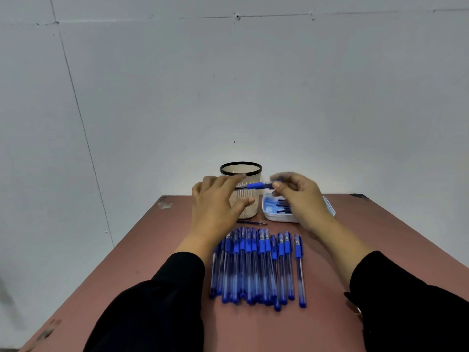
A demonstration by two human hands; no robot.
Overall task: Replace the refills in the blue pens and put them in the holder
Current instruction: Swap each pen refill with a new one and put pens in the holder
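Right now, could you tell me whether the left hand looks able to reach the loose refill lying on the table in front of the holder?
Probably yes. The left hand is open and holds nothing, hovering just above the loose refill, with nothing between them.

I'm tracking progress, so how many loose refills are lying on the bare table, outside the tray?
1. A single refill lies on the table between the holder and the row of pens. The hands may hide others.
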